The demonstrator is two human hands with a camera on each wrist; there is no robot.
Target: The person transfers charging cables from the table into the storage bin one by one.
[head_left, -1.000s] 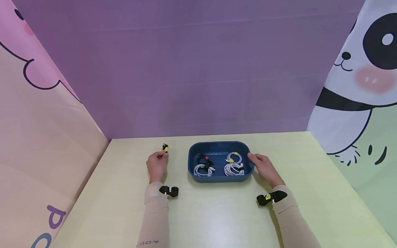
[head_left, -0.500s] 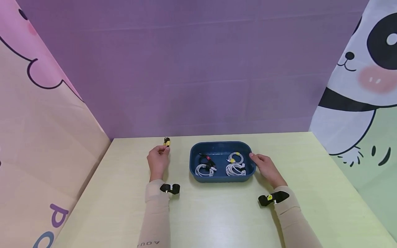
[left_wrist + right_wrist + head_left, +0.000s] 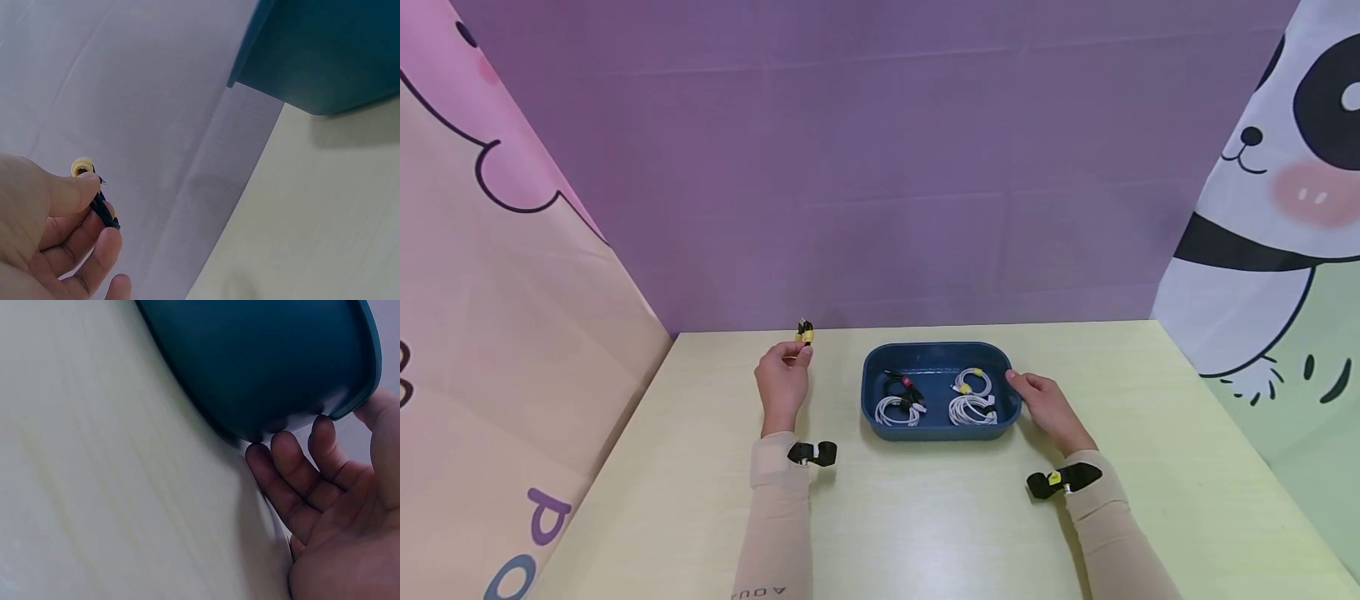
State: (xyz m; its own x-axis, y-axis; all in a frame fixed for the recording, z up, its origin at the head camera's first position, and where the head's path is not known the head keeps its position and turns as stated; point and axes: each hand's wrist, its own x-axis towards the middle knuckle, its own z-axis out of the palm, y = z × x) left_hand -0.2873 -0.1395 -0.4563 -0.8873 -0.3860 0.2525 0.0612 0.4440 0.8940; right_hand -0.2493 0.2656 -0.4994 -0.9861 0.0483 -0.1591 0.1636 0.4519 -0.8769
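Note:
My left hand [image 3: 782,387] is raised over the far left of the table, pinching a small black cable bundle [image 3: 805,331] with yellow bands between thumb and fingers. In the left wrist view the black cable [image 3: 103,209] shows below the thumb, partly covered by it. My right hand [image 3: 1048,408] grips the right end of a blue plastic bin [image 3: 936,434], thumb at the rim and fingertips against the outer wall. Inside the bin lie two white coiled cables [image 3: 973,410] in front, a white cable with yellow bands [image 3: 972,382] and a black cable with a red band [image 3: 898,386].
The pale wooden table [image 3: 917,517] ends at a purple cloth backdrop [image 3: 880,167]. Printed cloth panels stand left [image 3: 490,317] and right [image 3: 1285,350]. A small black wrist camera [image 3: 812,453] sits on the left sleeve, another black camera [image 3: 1063,480] on the right.
My left hand has moved up and slightly away with the black cable bundle. The right hand keeps its grip on the bin; the whole view has shifted slightly.

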